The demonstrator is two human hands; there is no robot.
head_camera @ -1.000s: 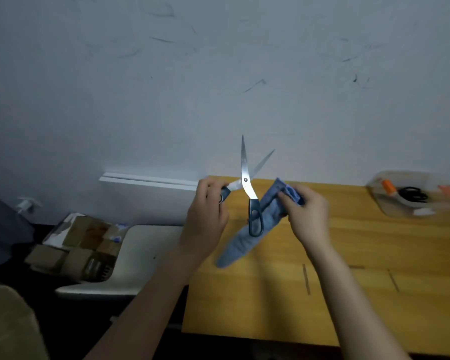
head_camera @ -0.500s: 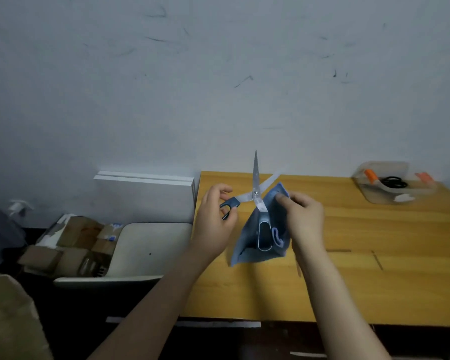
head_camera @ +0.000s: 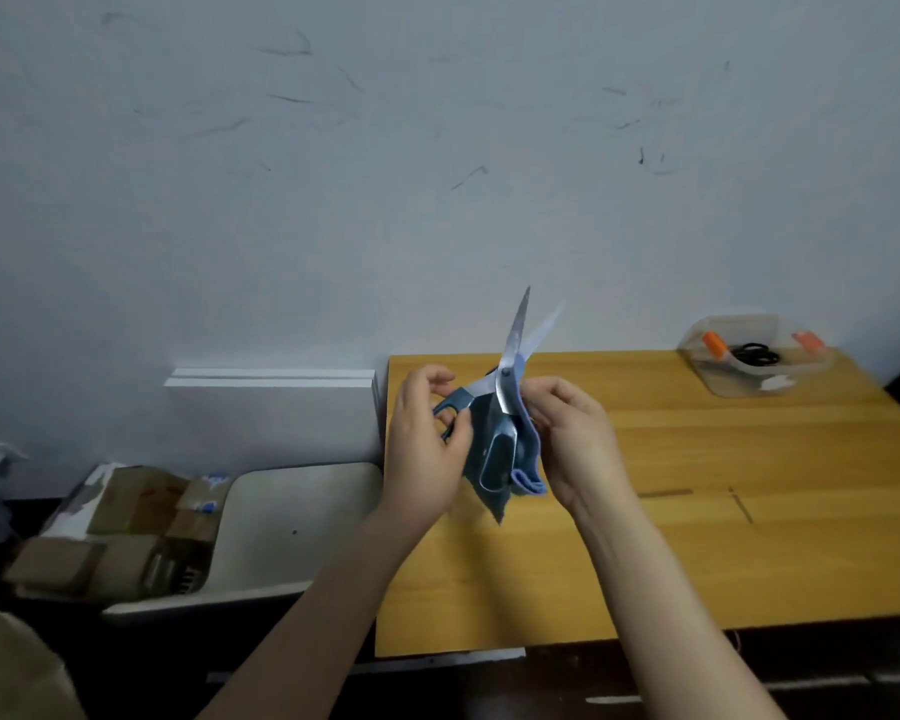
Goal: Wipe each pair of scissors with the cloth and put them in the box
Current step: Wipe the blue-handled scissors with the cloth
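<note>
Above the near left part of the wooden table (head_camera: pixel 723 537), both hands hold a pair of scissors (head_camera: pixel 506 376) up in the air. The scissors are opened, the two blades splayed and pointing up towards the wall. The left hand (head_camera: pixel 422 449) has its fingers curled round one blue handle, which reaches out to the left from the pivot. The other handle hangs downward between the two hands, lying against a blue cloth (head_camera: pixel 527 483). The right hand (head_camera: pixel 572 439) grips that cloth, its fingers pinching it just beside the pivot, so the cloth drapes down behind the lower handle. The clear plastic box (head_camera: pixel 718 384) stands well apart at the far right corner of the table, with orange and black handles showing inside it. Left of the table are a pale chair seat (head_camera: pixel 292 522) and some cardboard cartons (head_camera: pixel 126 517).
</note>
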